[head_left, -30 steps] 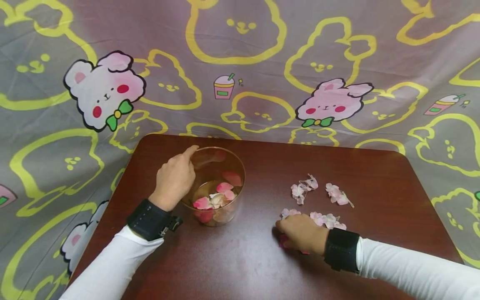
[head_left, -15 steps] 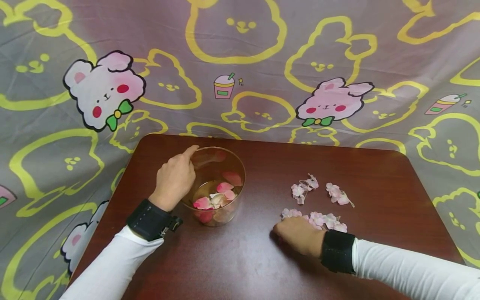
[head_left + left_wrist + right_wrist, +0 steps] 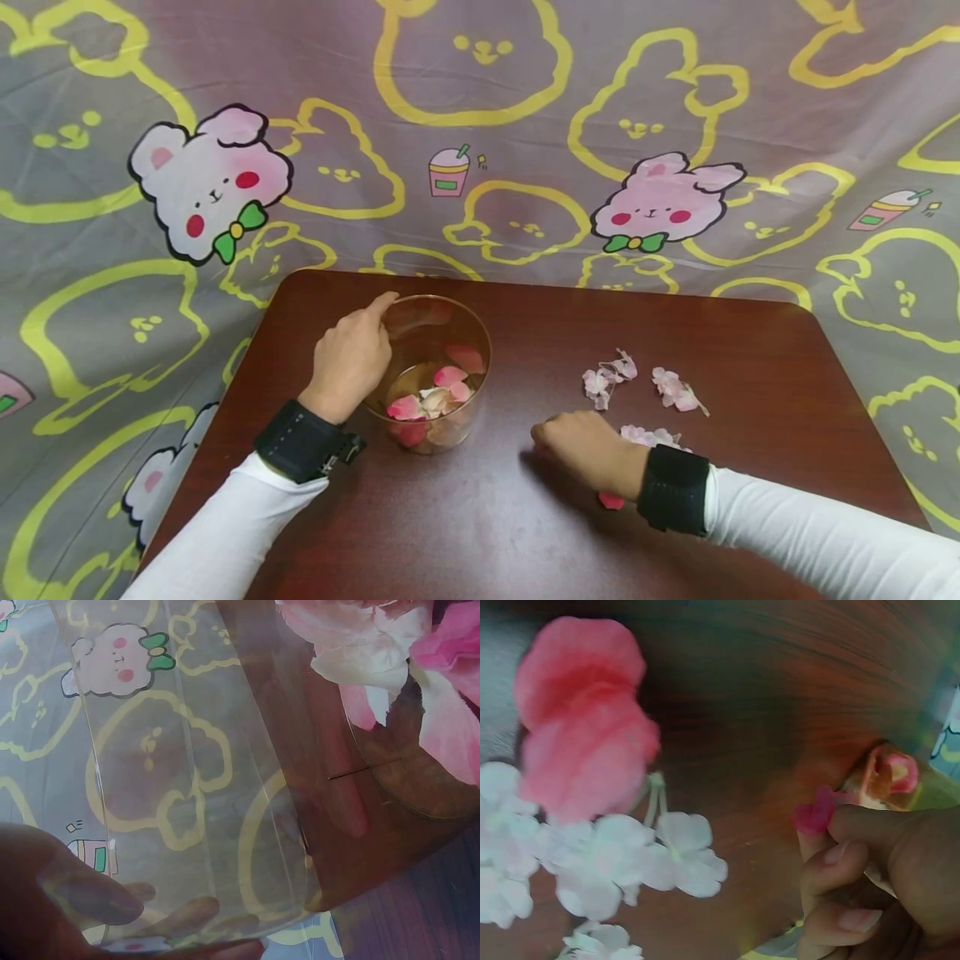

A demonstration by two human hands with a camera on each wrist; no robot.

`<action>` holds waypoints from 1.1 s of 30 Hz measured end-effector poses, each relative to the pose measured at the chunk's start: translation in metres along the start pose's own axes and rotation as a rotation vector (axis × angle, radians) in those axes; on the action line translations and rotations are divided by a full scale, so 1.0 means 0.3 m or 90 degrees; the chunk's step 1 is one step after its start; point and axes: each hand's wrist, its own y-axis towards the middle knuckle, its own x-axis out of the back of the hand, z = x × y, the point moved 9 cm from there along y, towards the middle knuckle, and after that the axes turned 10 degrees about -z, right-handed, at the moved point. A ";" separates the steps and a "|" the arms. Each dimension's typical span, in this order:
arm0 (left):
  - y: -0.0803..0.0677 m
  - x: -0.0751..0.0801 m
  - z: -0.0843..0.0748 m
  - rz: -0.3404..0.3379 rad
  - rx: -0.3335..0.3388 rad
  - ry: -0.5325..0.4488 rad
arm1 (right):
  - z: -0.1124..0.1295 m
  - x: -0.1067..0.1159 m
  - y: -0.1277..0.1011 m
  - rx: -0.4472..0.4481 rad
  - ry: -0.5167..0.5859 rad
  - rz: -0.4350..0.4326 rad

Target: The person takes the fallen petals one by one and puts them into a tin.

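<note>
A clear round container [image 3: 480, 392] stands on the table's left half with pink and whitish petals [image 3: 437, 402] at its bottom. My left hand [image 3: 348, 358] grips its left side at the rim; through the clear wall the left wrist view shows the thumb and fingers [image 3: 180, 911]. To the right of the container, my right hand [image 3: 588, 450] pinches a small bright pink petal [image 3: 815, 816] between thumb and index finger, above the tabletop. Red-pink petals [image 3: 585, 727] lie below that hand, partly hidden by it in the head view, beside pale pink flower clusters [image 3: 604, 859].
Two more pale flower sprigs, a left one [image 3: 600, 385] and a right one [image 3: 677, 389], lie farther back on the brown table [image 3: 525, 333]. A patterned cloth [image 3: 517, 150] hangs just behind the table's far edge.
My right hand has moved left and lifted from the petals, now with a petal pinched in it. A red-pink petal shows beneath the wrist. The left hand and container have stayed put.
</note>
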 end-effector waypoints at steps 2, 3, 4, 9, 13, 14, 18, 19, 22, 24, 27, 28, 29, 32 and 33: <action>0.000 -0.003 -0.001 0.002 -0.001 0.001 | 0.000 0.010 0.011 -0.005 0.000 -0.002; 0.000 -0.004 0.000 0.003 -0.001 0.001 | 0.000 0.016 0.017 -0.010 0.001 -0.002; 0.000 -0.005 -0.001 0.004 -0.002 0.002 | -0.001 0.023 0.023 -0.015 0.001 -0.002; 0.001 -0.001 -0.001 0.004 -0.001 0.003 | 0.007 0.075 0.059 -0.024 0.014 -0.015; 0.000 0.000 -0.001 0.003 -0.001 0.004 | 0.018 0.116 0.089 -0.020 0.028 -0.028; 0.000 -0.001 -0.001 0.003 -0.002 0.005 | 0.019 0.126 0.096 -0.022 0.026 -0.031; -0.001 -0.001 0.000 0.001 -0.002 0.005 | 0.022 0.166 0.119 -0.024 0.010 -0.054; 0.000 -0.002 0.000 0.001 -0.003 0.005 | 0.022 0.176 0.125 -0.024 0.007 -0.061; 0.001 -0.002 0.000 0.000 -0.004 0.007 | 0.024 0.209 0.140 -0.031 0.007 -0.078; 0.001 -0.003 0.000 0.000 -0.005 0.008 | 0.026 0.230 0.152 -0.036 0.013 -0.089; 0.001 -0.002 0.001 0.001 -0.005 0.008 | 0.028 0.262 0.169 -0.045 0.018 -0.108; 0.001 -0.001 0.001 0.001 -0.005 0.008 | 0.028 0.271 0.175 -0.047 0.021 -0.114; 0.001 -0.001 0.002 0.002 -0.004 0.008 | 0.029 0.279 0.181 -0.049 0.025 -0.118; 0.002 0.000 0.001 0.003 -0.002 0.007 | 0.031 0.300 0.197 -0.054 0.039 -0.130; 0.002 0.000 0.001 0.003 -0.001 0.007 | 0.033 0.304 0.202 -0.054 0.046 -0.131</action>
